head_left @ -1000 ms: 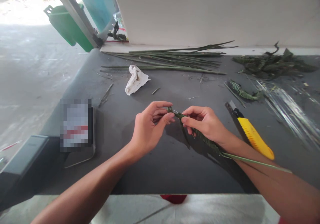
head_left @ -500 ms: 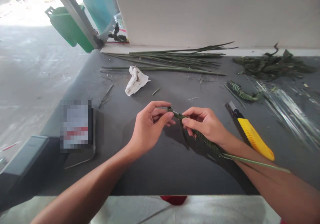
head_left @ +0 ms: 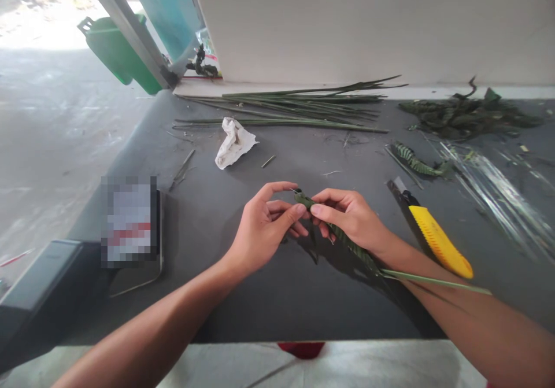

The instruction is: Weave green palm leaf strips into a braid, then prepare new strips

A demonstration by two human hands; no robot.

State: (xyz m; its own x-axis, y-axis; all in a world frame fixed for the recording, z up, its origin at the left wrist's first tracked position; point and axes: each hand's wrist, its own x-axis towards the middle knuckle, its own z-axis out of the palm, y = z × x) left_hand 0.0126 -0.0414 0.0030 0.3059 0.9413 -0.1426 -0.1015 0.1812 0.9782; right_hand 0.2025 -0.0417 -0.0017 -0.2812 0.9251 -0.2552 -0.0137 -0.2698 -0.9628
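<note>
A braided green leaf piece point(head_left: 356, 250) runs from between my hands back under my right wrist, where a long thin leaf strip trails from it. My right hand point(head_left: 352, 217) pinches it near its front end, thumb on top. The thumb and fingers of my left hand point(head_left: 269, 226) close on the tip, the index fingertip touching its dark end. A loose leaf end dangles below the fingers. To the right lies a yellow box cutter point(head_left: 437, 237) with its blade out. Behind it rests a second braided leaf piece point(head_left: 414, 158), curved, on the dark table point(head_left: 260, 313).
Long green leaf strips point(head_left: 277, 123) lie along the wall, with crumpled white paper point(head_left: 234, 144) before them. Dark leaf pieces point(head_left: 463, 113) are heaped at the back right, near clear plastic strips point(head_left: 498, 185). A phone point(head_left: 158, 261), partly blurred out, lies left. A green bin point(head_left: 113, 47) stands beyond.
The front end of the braided leaf piece has turned between my fingers, and my left thumb has moved right, close to my right thumb. The view has shifted slightly.
</note>
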